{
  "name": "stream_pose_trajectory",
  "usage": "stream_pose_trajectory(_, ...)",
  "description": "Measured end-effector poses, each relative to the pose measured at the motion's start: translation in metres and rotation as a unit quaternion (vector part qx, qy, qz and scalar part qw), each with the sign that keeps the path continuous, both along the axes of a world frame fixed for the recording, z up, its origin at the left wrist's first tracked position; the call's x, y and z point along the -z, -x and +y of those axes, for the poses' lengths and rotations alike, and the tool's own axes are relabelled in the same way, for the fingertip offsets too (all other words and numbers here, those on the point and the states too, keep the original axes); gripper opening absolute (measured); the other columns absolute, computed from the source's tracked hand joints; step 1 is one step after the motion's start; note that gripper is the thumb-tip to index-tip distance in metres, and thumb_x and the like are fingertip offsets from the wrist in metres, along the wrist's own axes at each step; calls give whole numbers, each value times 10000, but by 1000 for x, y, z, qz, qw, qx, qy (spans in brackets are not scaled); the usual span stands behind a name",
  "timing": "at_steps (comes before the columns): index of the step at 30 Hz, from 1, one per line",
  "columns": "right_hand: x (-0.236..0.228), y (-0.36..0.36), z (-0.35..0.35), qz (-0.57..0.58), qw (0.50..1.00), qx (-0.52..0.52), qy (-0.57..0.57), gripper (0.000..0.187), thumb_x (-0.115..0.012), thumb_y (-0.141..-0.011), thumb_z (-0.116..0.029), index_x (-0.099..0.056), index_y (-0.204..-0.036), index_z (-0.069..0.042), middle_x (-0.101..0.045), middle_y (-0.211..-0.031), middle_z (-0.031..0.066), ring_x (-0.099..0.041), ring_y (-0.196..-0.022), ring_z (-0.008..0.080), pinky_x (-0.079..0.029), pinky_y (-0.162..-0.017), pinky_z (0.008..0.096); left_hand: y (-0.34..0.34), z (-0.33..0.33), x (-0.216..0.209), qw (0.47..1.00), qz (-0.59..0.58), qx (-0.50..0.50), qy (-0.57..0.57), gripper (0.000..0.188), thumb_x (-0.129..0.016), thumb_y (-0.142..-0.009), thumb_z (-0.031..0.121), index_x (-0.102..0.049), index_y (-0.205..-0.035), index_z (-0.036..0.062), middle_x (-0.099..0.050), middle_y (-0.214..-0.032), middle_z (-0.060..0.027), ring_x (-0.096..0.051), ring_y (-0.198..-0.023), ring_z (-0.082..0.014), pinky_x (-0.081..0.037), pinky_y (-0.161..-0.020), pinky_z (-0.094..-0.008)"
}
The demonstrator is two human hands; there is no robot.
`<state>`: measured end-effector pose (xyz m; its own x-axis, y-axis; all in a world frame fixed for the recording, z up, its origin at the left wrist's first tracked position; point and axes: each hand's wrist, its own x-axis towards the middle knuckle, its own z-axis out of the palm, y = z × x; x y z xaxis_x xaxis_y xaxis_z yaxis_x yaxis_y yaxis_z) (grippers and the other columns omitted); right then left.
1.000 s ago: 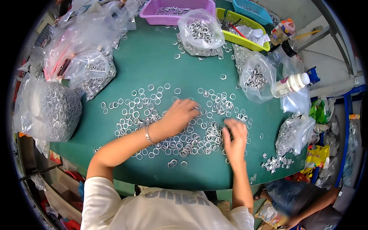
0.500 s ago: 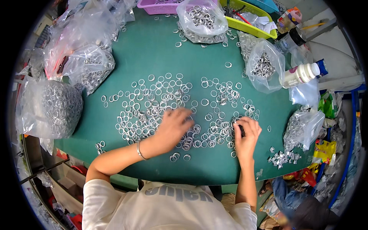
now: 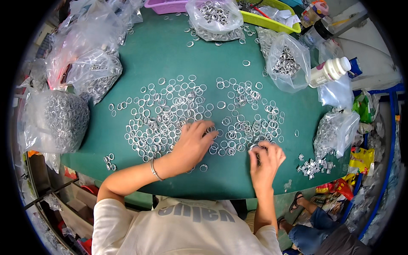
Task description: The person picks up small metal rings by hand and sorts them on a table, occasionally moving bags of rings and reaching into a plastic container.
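Many small silver metal rings (image 3: 170, 111) lie scattered on the green tabletop (image 3: 170, 55) in front of me. My left hand (image 3: 193, 142), with a bangle (image 3: 155, 169) on its wrist, rests palm down on the near side of the spread. Its thumb and fingers are apart over several rings, and its palm hides what lies under it. To the right, my right hand (image 3: 267, 161) pinches rings (image 3: 256, 148) between thumb and fingertips at the near edge of the right cluster. The fingers partly cover these rings, so their number does not show.
Clear bags of rings stand at left (image 3: 66, 121), at back (image 3: 216, 21) and at right (image 3: 287, 63). Purple (image 3: 165, 6) and yellow-green (image 3: 267, 21) baskets sit at the far edge. A white bottle (image 3: 329, 72) and small silver pieces (image 3: 314, 168) are at right. A person's leg (image 3: 308, 208) shows beyond.
My right hand has shifted left and a little nearer to me, with rings at its fingertips. The stack of rings beside my left hand no longer shows. The whole view has shifted slightly.
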<state>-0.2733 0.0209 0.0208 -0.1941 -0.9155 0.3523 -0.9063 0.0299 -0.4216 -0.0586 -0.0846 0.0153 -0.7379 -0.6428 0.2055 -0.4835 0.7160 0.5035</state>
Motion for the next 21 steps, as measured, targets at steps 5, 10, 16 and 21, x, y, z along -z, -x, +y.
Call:
stream_pose_trajectory(5, -8, -53, 39, -50, 992, -107, -50, 129, -712, -757, -89, -652, -870, -74, -606, -1008, 47, -545, -936, 248, -347, -841, 403, -1, 35, -9, 995, 48, 58, -62, 388, -613, -783, 4, -570, -1169, 4, -522, -1186, -152, -510, -1063, -325, -394, -860, -413)
stream_pose_trajectory(10, 4, -51, 40, -135, 979, -152, -15, 118, -728, -739, -66, -661, -837, -61, -625, -1009, 55, -564, -889, 260, -386, -800, 395, -35, 74, -5, 996, 14, -5, -84, 416, -611, -769, -19, -565, -1182, 17, -515, -1185, -145, -491, -1103, -329, -383, -900, -430)
stream_pose_trajectory(16, 14, -27, 32, 8, 997, 4, -73, 327, -666, -825, -109, -618, -1140, -39, -562, -1242, 110, -486, -1158, 322, -353, -926, 452, -46, 105, 16, 995, 13, -40, -93, 516, -588, -726, -69, -540, -1233, 11, -472, -1272, -169, -469, -1152, -366, -382, -964, -457)
stream_pose_trajectory(21, 19, -24, 41, -33, 998, -43, -42, 384, -660, -838, -144, -591, -1201, -39, -503, -1343, 118, -416, -1287, 356, -325, -986, 484, -26, 110, 13, 992, 49, 10, -117, 586, -582, -667, -100, -545, -1242, 7, -434, -1346, -202, -420, -1258, -408, -353, -1062, -512)
